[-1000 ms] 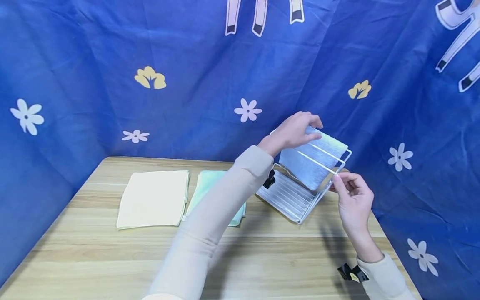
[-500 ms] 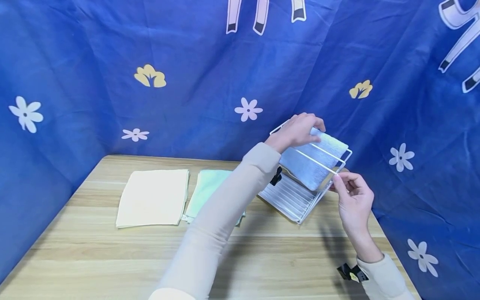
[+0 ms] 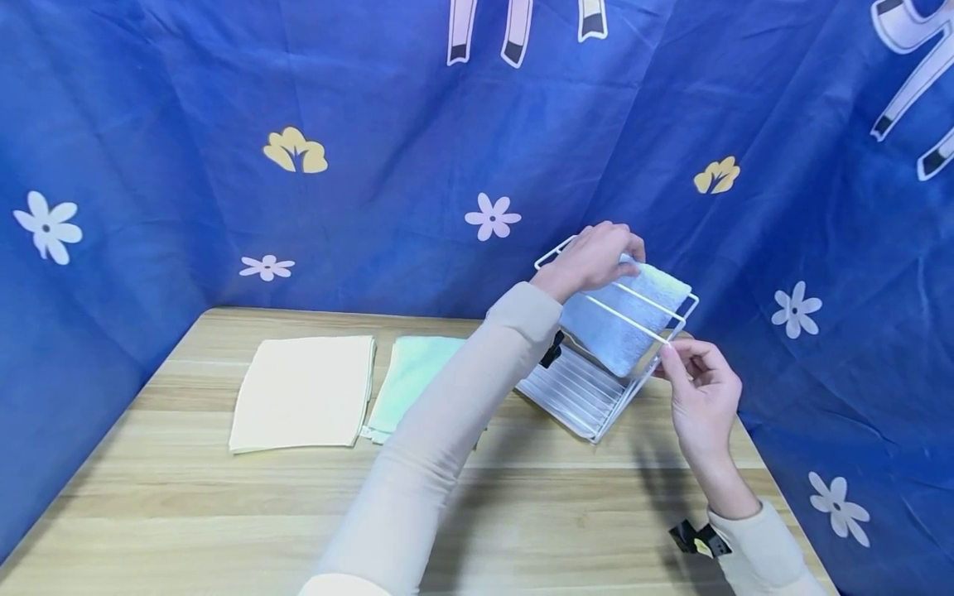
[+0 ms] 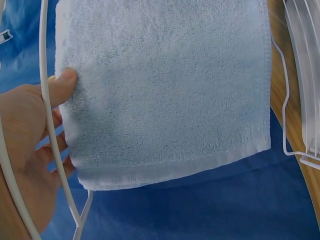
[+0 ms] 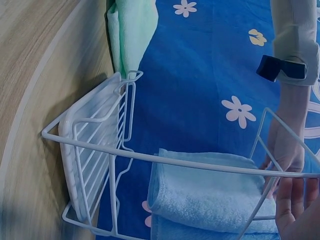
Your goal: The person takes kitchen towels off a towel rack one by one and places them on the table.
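My left hand [image 3: 596,257] holds the top edge of a light blue towel [image 3: 626,327]. In the left wrist view, the thumb [image 4: 65,82] lies on the towel's near face and the other fingers pass behind it. The towel hangs among the upper bars of a white wire rack [image 3: 570,393] with a ribbed drip tray at its base. My right hand [image 3: 704,401] pinches the rack's upper right bar between thumb and fingers. In the right wrist view, the towel [image 5: 210,190] appears folded, behind the long bar; its far side is hidden.
A cream towel [image 3: 305,393] lies flat on the wooden table [image 3: 186,505] at left. Beside it is a mint green towel [image 3: 417,377], partly covered by my left sleeve. A blue patterned curtain [image 3: 387,165] closes off the back and sides.
My left hand and forearm have shifted slightly to the right along the towel's top. The right hand stays on the rack, which has hardly moved.
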Available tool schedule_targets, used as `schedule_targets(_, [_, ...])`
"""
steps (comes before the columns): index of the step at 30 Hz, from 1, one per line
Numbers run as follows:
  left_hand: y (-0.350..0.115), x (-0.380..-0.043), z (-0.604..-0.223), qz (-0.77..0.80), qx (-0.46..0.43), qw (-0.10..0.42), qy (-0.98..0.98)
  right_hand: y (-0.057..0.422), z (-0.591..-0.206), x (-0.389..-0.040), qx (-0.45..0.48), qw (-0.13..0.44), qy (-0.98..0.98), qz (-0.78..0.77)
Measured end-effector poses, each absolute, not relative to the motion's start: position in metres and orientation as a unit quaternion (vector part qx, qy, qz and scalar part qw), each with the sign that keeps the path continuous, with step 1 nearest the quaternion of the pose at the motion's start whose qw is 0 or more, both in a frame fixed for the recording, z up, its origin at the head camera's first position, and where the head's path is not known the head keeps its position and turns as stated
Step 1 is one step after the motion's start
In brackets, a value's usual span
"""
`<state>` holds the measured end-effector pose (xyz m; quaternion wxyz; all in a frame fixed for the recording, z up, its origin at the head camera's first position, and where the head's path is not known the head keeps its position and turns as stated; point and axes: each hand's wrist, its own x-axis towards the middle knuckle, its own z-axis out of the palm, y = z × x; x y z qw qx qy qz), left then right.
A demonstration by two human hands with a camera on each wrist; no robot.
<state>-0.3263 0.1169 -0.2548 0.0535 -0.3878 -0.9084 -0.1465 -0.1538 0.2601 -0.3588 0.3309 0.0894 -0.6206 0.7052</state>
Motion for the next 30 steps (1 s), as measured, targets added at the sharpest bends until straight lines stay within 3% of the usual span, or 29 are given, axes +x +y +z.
schedule_targets(17, [0.106, -0.326, -0.252, -0.188, -0.391, 0.076, -0.898, 0.26, -0.359, -0.153, 0.106, 0.334, -0.602, 0.717])
schedule_targets(30, [0.084, -0.327, -0.245, -0.243, -0.408, 0.141, -0.869, 0.26, -0.357, -0.152, 0.098, 0.332, -0.605, 0.717])
